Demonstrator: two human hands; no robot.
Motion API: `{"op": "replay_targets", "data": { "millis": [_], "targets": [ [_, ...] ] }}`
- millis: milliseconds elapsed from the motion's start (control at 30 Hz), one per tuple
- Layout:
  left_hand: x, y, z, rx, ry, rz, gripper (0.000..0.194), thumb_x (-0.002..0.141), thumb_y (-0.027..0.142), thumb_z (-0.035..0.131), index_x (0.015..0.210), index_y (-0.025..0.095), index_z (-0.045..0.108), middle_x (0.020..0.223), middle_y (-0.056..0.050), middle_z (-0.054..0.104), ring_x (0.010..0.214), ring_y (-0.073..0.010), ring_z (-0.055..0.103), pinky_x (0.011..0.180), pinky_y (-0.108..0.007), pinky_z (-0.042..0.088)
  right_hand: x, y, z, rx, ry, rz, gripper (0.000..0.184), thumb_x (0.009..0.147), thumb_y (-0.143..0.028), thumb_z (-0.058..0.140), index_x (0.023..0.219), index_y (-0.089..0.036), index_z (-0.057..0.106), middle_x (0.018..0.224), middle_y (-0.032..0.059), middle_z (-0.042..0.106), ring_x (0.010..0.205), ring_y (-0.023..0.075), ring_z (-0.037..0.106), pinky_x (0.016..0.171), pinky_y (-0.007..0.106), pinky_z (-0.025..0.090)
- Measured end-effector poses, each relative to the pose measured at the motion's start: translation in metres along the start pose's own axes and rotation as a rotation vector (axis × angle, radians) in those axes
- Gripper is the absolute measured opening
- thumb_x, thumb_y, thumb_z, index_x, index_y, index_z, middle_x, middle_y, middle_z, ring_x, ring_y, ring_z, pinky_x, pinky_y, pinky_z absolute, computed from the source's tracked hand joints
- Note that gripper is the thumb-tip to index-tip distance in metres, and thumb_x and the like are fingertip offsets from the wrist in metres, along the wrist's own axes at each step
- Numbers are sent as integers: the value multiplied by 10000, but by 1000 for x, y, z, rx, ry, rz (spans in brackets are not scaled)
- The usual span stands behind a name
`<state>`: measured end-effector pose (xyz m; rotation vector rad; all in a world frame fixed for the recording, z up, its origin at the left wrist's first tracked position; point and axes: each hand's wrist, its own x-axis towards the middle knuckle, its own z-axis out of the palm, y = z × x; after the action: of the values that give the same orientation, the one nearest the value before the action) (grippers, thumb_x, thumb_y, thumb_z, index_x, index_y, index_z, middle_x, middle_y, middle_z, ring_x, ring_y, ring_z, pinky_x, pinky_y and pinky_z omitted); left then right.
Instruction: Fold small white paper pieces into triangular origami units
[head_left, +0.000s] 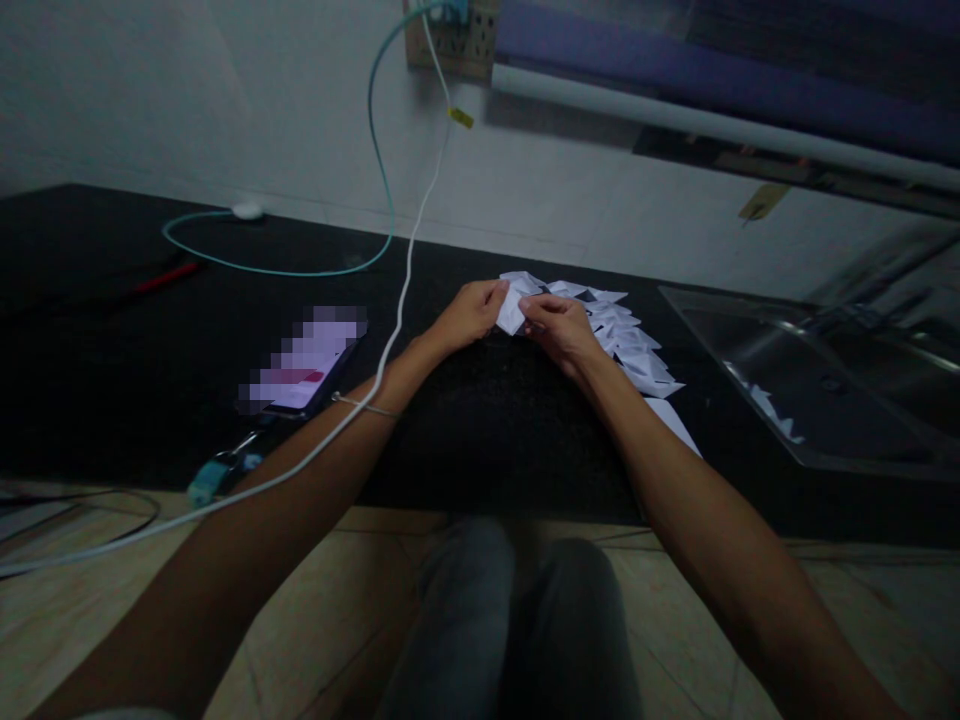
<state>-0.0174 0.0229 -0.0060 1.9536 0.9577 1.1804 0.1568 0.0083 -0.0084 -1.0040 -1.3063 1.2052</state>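
Observation:
Between my two hands is a small folded piece of white paper (pixel 511 312), held just above the black countertop (pixel 480 440). My left hand (pixel 474 312) pinches its left side, thumb on top. The fingers of my right hand (pixel 559 325) are closed on its right edge. Behind and to the right of my right hand lie several pointed folded white papers (pixel 630 345), clustered in overlapping rows. A flat white sheet (pixel 675 422) sits by my right forearm, which partly covers it.
A phone (pixel 311 365) with its screen lit lies left of my left forearm. A white cable (pixel 409 270) hangs across that forearm, and a teal cable (pixel 285 272) loops behind. On the right is a metal sink (pixel 825 390); a red object (pixel 169 277) lies far left.

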Motion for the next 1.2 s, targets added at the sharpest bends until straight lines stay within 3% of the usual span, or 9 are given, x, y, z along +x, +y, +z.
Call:
{"op": "replay_targets", "data": {
  "millis": [133, 267, 467, 867, 1100, 1200],
  "targets": [
    [-2, 6, -4, -85, -86, -86, 493, 995, 538, 454, 777, 150, 666, 534, -22, 549, 453, -84, 483, 464, -237, 329, 3, 2, -1, 6, 70, -28, 237, 638, -368, 862, 716, -192, 724, 675, 9, 637, 605, 112, 545, 578, 289, 481],
    [-1, 4, -9, -160, -177, -130, 514, 922, 618, 557, 831, 136, 712, 547, -48, 582, 455, -83, 496, 460, -243, 334, 4, 1, -2, 39, 52, -50, 224, 645, -366, 861, 714, -194, 735, 652, 7, 626, 588, 104, 536, 587, 290, 491],
    [1, -8, -9, -214, -265, -211, 577, 899, 658, 560, 726, 128, 709, 593, -103, 641, 472, -92, 530, 451, -239, 358, 5, 1, -3, 10, 46, -71, 232, 666, -394, 844, 745, -203, 738, 659, 11, 633, 592, 110, 543, 599, 297, 495],
    [-4, 4, -11, -237, -287, -222, 387, 846, 478, 698, 853, 94, 747, 671, -115, 688, 550, -116, 597, 512, -247, 406, 12, 10, -8, -98, 90, -175, 291, 673, -482, 819, 769, -220, 738, 652, 2, 627, 603, 131, 565, 643, 347, 524],
    [-2, 3, -14, -270, -307, -208, 468, 804, 536, 723, 873, 73, 732, 718, -144, 722, 612, -146, 667, 496, -230, 401, 5, 0, -4, -55, 39, -154, 327, 648, -510, 828, 776, -223, 740, 725, 10, 664, 638, 128, 575, 648, 323, 530],
    [-1, 2, -12, -273, -290, -198, 543, 859, 604, 642, 928, 75, 740, 708, -160, 719, 622, -164, 678, 485, -239, 401, 3, -3, -4, -27, 27, -154, 319, 644, -491, 836, 811, -234, 746, 762, 15, 676, 666, 134, 589, 653, 321, 527]
  ]
}}
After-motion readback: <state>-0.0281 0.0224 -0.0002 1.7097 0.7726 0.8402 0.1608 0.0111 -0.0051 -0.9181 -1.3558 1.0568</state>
